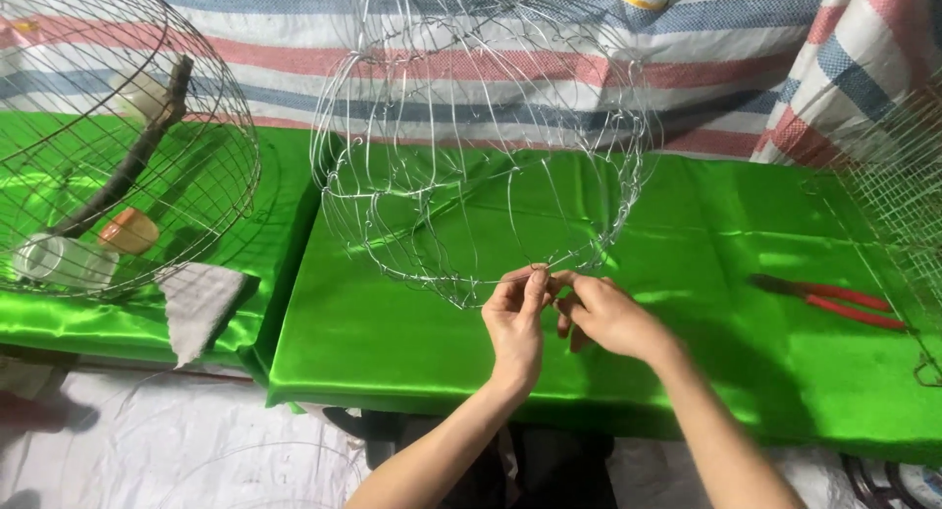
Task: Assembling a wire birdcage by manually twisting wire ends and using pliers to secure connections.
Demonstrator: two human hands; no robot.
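Note:
A rounded cage frame of thin silver wire [471, 146] stands on a table covered in shiny green cloth [687, 362]. My left hand [515, 322] and my right hand [603, 313] meet at the frame's lower front rim. The fingertips of both hands pinch the wire there, close together, thumbs and forefingers touching it. Both forearms reach in from the bottom edge of the view.
Red-handled pliers [834, 301] lie on the green cloth to the right. A finished round wire cage [118, 136] with a perch and small cups sits at the left, beside a white cloth [201, 308]. Wire mesh [898, 195] stands at the far right. A striped tarp [549, 57] hangs behind.

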